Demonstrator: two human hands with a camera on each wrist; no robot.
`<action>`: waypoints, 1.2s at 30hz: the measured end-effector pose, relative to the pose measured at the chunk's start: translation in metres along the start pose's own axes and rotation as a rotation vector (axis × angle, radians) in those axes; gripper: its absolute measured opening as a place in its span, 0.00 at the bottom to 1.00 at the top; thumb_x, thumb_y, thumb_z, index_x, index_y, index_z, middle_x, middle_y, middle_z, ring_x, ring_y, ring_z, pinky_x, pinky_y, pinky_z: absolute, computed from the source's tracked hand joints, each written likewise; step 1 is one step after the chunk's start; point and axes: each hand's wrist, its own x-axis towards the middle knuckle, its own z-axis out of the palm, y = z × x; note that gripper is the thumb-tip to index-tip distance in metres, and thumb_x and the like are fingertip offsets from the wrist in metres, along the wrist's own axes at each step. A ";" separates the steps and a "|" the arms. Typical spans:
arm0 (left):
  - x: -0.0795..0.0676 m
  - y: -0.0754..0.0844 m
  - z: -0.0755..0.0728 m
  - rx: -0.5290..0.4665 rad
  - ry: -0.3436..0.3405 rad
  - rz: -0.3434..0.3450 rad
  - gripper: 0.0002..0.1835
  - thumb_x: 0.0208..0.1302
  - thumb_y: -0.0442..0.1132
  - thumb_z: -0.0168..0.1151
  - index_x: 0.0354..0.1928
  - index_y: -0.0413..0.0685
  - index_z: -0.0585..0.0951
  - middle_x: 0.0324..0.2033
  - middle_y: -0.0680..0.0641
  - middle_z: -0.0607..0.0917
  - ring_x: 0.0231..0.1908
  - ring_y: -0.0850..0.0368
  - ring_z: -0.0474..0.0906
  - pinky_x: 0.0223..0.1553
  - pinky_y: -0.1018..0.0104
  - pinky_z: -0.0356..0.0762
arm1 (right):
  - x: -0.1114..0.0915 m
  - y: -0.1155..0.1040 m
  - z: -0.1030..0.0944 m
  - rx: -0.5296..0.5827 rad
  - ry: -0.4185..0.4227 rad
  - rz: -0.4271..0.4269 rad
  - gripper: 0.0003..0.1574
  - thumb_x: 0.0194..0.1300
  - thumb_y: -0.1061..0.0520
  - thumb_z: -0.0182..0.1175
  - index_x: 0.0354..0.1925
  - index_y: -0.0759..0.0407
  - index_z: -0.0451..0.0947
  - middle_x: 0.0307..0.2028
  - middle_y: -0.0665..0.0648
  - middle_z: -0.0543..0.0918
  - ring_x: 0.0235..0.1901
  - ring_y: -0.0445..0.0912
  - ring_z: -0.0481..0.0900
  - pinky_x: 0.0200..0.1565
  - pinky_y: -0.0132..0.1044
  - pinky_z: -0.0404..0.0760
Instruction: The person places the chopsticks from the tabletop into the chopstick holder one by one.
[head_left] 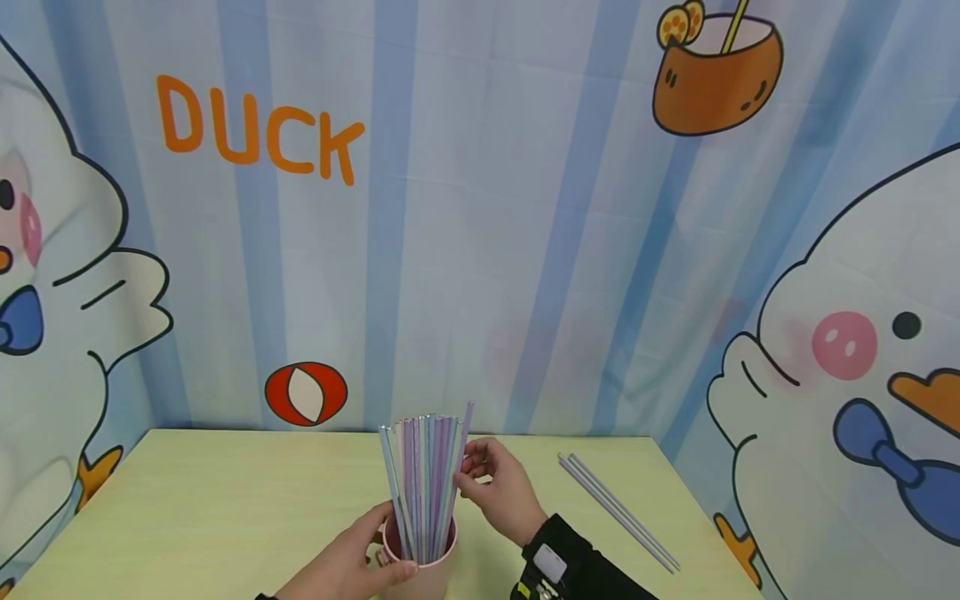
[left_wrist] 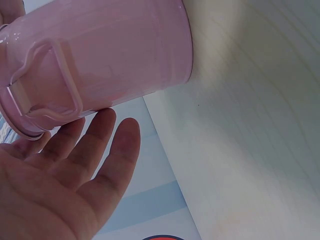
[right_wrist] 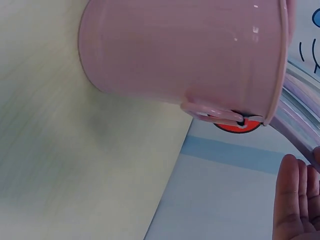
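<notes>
A pink cup (head_left: 427, 581) with small side handles stands upright near the table's front edge. Many pastel straws (head_left: 422, 487) in blue, pink and purple rise from it. My left hand (head_left: 347, 560) holds the cup near its rim, thumb at the front and fingers on the far side; the left wrist view shows those fingers (left_wrist: 102, 140) beside the handle. At the bundle's right edge, my right hand (head_left: 501, 492) pinches a purple straw (head_left: 467, 421) that stands taller than the others. Its lower end is hidden among the straws and the cup wall.
A few loose purple-grey straws (head_left: 618, 512) lie slanted on the right of the pale wooden table (head_left: 247, 492). Behind the table hangs a blue striped curtain (head_left: 465, 208) printed with ducks, a ball and a coconut drink.
</notes>
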 end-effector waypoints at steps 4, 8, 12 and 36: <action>-0.001 0.000 0.000 0.004 0.005 0.004 0.44 0.59 0.57 0.64 0.70 0.47 0.57 0.61 0.40 0.70 0.52 0.46 0.69 0.48 0.38 0.75 | 0.000 0.012 0.003 -0.020 -0.011 0.017 0.20 0.60 0.59 0.65 0.49 0.61 0.72 0.37 0.59 0.78 0.35 0.46 0.78 0.33 0.35 0.84; -0.002 0.001 0.000 0.000 0.003 -0.005 0.44 0.59 0.58 0.64 0.70 0.47 0.57 0.61 0.40 0.70 0.52 0.46 0.68 0.49 0.38 0.75 | -0.003 0.016 0.004 -0.029 -0.044 0.035 0.19 0.60 0.57 0.65 0.48 0.59 0.73 0.36 0.57 0.78 0.34 0.46 0.79 0.33 0.35 0.83; -0.002 0.002 0.000 -0.005 0.002 -0.004 0.44 0.59 0.58 0.64 0.70 0.47 0.56 0.61 0.40 0.70 0.52 0.45 0.68 0.49 0.37 0.74 | -0.005 0.019 0.005 -0.026 -0.065 0.032 0.19 0.61 0.57 0.65 0.48 0.61 0.73 0.35 0.57 0.78 0.33 0.47 0.79 0.33 0.36 0.84; -0.001 0.003 0.001 -0.002 0.005 -0.044 0.47 0.56 0.60 0.65 0.71 0.50 0.56 0.62 0.41 0.69 0.53 0.45 0.68 0.50 0.36 0.73 | -0.010 0.077 -0.062 -0.378 -0.007 0.021 0.13 0.63 0.58 0.62 0.47 0.56 0.76 0.33 0.51 0.79 0.33 0.41 0.76 0.39 0.41 0.80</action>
